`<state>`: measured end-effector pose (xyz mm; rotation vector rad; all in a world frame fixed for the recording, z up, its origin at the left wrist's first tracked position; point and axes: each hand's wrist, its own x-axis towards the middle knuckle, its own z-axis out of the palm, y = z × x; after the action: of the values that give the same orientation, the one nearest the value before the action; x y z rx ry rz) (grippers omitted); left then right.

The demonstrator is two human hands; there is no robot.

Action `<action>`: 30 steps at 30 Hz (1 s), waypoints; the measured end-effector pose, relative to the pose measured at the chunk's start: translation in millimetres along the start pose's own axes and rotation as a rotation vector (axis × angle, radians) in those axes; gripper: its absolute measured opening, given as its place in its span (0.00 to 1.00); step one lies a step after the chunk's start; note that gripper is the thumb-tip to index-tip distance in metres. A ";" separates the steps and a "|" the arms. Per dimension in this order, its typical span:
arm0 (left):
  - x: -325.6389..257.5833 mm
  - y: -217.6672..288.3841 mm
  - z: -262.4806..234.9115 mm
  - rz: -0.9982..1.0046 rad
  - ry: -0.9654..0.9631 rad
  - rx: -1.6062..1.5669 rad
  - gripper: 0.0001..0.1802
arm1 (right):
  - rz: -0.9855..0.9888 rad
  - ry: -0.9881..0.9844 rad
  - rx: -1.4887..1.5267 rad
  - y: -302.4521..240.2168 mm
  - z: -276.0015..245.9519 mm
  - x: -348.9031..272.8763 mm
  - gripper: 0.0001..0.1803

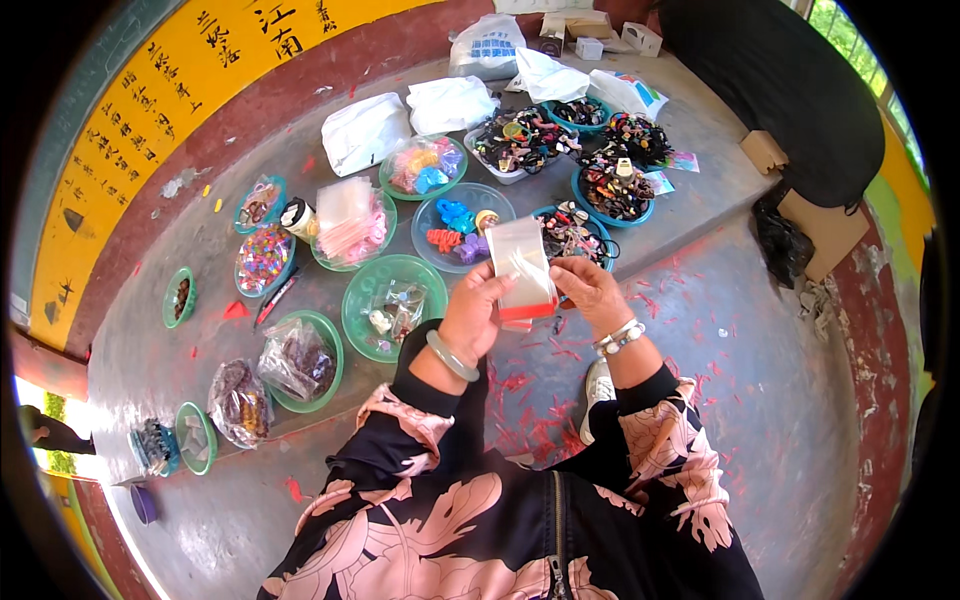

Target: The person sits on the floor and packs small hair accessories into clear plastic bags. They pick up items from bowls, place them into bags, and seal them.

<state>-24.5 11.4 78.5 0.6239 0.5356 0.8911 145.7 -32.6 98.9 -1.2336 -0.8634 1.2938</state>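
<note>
Holding: both hands are raised over the concrete floor (760, 400), sharing one small clear plastic bag (520, 268) with a red strip along its lower edge.
Left hand: the left hand (478, 318) is closed on the bag's lower left side, fingers curled round the edge, thumb on the front; a pale green bangle (452, 357) sits on its wrist.
Right hand: the right hand (590, 290) pinches the bag's right edge between thumb and fingertips, the other fingers bent in; a beaded bracelet (620, 338) circles its wrist.
Bag: upright, held between the two hands, its top rising above the fingers; whether anything lies inside cannot be told.
Beyond the left hand: a green bowl (393, 305) with small packets sits just past it on the raised ledge (200, 290), beside a second green bowl (318, 362) holding a bag of dark pieces.
Beyond the bag: a clear blue bowl (460, 228) with blue, orange and purple clips lies past its top edge.
Beyond the right hand: a teal bowl (580, 235) of dark hair ties sits just past its fingers.
Far from both hands: white plastic bags (365, 130) lie at the back of the ledge.
Below the hands: red scraps (530, 420) litter the floor, near a white shoe (598, 385).
</note>
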 end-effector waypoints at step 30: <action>4.3 -46.4 -18.2 -0.047 -0.072 0.115 0.13 | -0.454 0.264 -0.813 26.7 -4.3 11.7 0.07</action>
<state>-9.1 -2.2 32.9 0.7421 0.5374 0.7949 145.6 -25.7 70.2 -1.6454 -1.4363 0.3850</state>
